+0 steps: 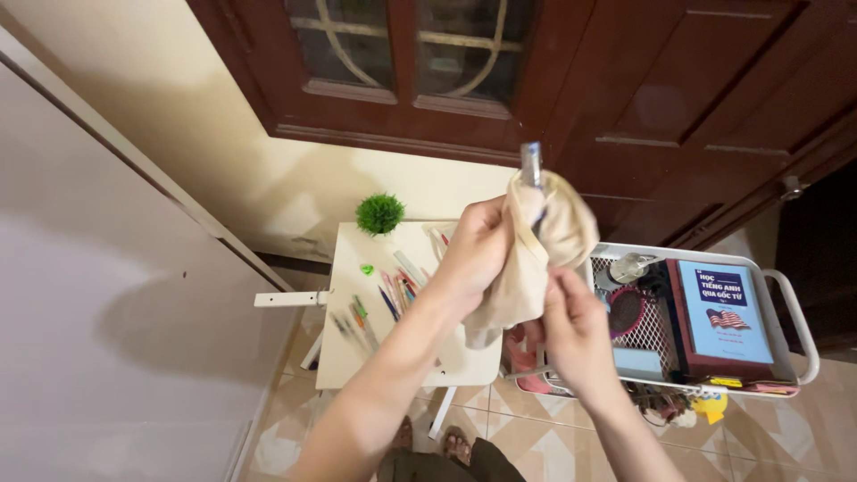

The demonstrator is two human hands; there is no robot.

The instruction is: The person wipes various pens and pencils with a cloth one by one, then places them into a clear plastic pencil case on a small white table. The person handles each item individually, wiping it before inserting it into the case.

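At the far left a small white bench (344,353) stands by the wall with a little green plant (380,213) at its back edge and a scatter of coloured pens and pencils (393,295) lying across its top.

Above it, held up in the air well clear of the bench, the left hand (475,254) has its fingers closed around a beige cloth (544,245), bunching it about a pen (531,166) whose blue and silver end sticks upward out of the folds. The cloth looks soft, thin and light; it sags freely below the grip and will fold wherever it is pinched, so it seems best taken in a gathered handful. The pen is stiff, slim and light, probably smooth enough to slip through loose fabric, and is best gripped along its barrel through the cloth.

Just to the right and lower, the right hand (576,335) has its fingers pinched on the hanging lower part of the cloth.

Farther right a white wire cart (794,308) holds a blue book (725,312), a round dark brush (625,312) and small clutter.
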